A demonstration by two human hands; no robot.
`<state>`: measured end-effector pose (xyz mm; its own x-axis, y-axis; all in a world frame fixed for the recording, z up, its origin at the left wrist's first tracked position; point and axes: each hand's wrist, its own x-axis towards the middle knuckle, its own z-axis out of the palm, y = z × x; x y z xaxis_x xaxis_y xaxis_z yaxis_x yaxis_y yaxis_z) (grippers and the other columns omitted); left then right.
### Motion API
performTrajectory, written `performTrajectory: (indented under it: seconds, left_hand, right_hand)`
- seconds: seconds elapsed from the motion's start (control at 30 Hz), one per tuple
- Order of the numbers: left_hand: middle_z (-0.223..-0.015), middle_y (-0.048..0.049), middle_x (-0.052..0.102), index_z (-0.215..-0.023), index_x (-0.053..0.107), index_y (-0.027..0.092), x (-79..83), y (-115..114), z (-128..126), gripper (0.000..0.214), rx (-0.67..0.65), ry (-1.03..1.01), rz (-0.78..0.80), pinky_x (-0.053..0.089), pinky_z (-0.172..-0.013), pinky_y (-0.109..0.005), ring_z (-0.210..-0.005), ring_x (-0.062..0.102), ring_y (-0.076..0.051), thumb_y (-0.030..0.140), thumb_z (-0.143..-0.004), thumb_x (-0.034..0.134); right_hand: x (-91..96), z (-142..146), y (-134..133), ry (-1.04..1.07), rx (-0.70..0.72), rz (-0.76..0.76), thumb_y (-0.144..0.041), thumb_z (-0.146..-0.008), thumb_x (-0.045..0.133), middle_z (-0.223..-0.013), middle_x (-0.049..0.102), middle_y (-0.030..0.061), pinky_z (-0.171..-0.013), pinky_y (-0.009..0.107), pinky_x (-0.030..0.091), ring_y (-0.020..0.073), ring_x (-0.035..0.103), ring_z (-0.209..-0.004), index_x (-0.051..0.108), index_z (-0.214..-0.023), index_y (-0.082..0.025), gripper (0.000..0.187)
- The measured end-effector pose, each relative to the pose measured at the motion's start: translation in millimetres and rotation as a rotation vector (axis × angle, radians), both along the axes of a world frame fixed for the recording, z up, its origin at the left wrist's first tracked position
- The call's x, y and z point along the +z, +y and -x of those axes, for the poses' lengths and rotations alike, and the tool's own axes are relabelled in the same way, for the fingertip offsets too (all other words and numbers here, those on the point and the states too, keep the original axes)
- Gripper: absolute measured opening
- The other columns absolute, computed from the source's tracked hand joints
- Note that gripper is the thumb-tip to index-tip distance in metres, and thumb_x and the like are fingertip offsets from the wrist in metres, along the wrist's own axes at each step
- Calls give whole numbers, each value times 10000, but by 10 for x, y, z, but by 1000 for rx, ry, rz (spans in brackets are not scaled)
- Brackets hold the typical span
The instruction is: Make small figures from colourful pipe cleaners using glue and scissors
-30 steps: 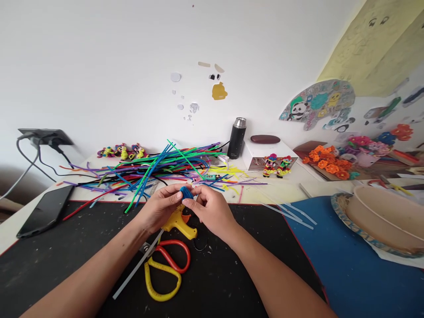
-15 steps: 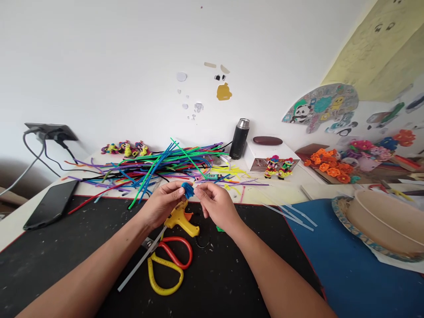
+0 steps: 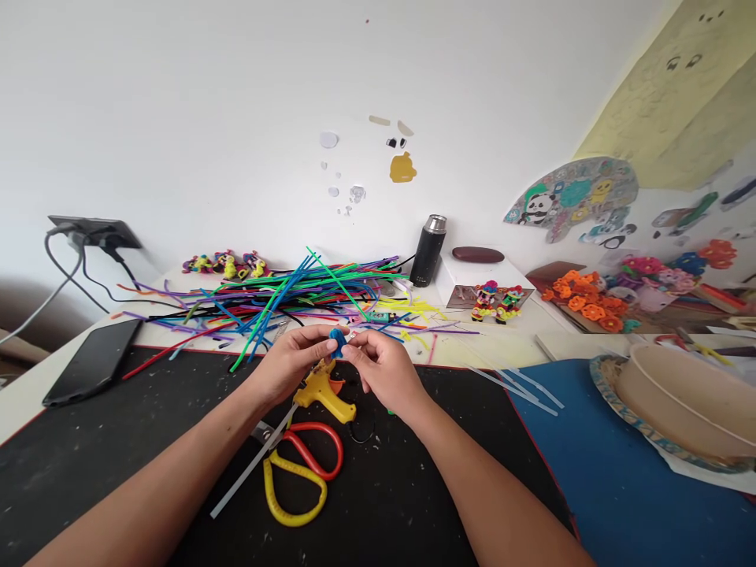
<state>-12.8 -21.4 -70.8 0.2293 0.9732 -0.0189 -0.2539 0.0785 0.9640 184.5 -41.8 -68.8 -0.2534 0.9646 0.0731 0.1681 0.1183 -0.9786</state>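
A small blue fuzzy piece (image 3: 337, 342), apparently coiled pipe cleaner, is pinched by my left hand (image 3: 291, 358) between thumb and fingers. My right hand (image 3: 387, 366) is closed too, its thumb and finger pressed on the right side of the same piece. Just below lies a yellow hot glue gun (image 3: 327, 395) with a long glue stick (image 3: 248, 468) sticking out of its back. Nearer to me are scissors (image 3: 296, 490) with one red and one yellow handle, their blades partly under the glue stick. A bit of green shows beside my right wrist.
A pile of coloured pipe cleaners (image 3: 295, 287) lies behind my hands. A black phone (image 3: 91, 364) is at left. Farther back stand a black flask (image 3: 428, 250) and small figures (image 3: 496, 302). Clear glue sticks (image 3: 525, 391) and a beige bowl (image 3: 691, 394) are at right.
My right thumb and finger have closed in on the blue piece, which now sits slightly farther right and lower. The camera view has shifted a little.
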Motion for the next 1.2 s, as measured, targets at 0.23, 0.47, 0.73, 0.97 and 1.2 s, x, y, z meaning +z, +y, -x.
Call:
performTrajectory:
  seconds: [0.23,0.47,0.73,0.97,1.2]
  left_hand:
    - [-956,-83,829,-887,884,214,23,-4,-4,366,33,-44,20,534,-769,-285,-845,693,-202,395,-604,1029]
    - [-864,-59,776,-856,863,182,22,-2,-20,366,9,-68,2,505,-683,-237,-756,642,-155,366,-593,1038]
    - [-810,-37,733,-871,835,165,12,-13,-40,348,-46,-83,-12,499,-651,-232,-680,602,-125,347,-640,1020]
    - [-828,-41,754,-910,838,171,-27,2,-26,343,-51,-102,-24,536,-695,-243,-717,656,-142,317,-655,1015]
    - [-827,-29,735,-915,831,171,-15,-3,-36,342,-65,-159,3,546,-622,-214,-651,649,-118,299,-658,1015]
  right_hand:
    - [-22,-12,8,-28,-2,-24,-443,-994,647,-605,585,-65,-475,240,385,107,514,-429,672,-1008,-220,225]
    - [2,-13,32,45,-12,-8,-448,-1014,613,-546,544,-77,-462,237,378,108,501,-405,671,-1005,-208,247]
    - [22,-21,28,38,-25,-26,-446,-1010,614,-575,553,-68,-459,241,375,107,508,-413,660,-989,-211,241]
    - [47,-17,-6,-20,-27,-84,-479,-957,690,-605,535,-69,-485,251,383,124,516,-464,678,-1075,-226,279]
    - [40,2,-12,-19,-11,-55,-440,-948,673,-609,557,-70,-478,252,379,116,506,-440,668,-1061,-225,243]
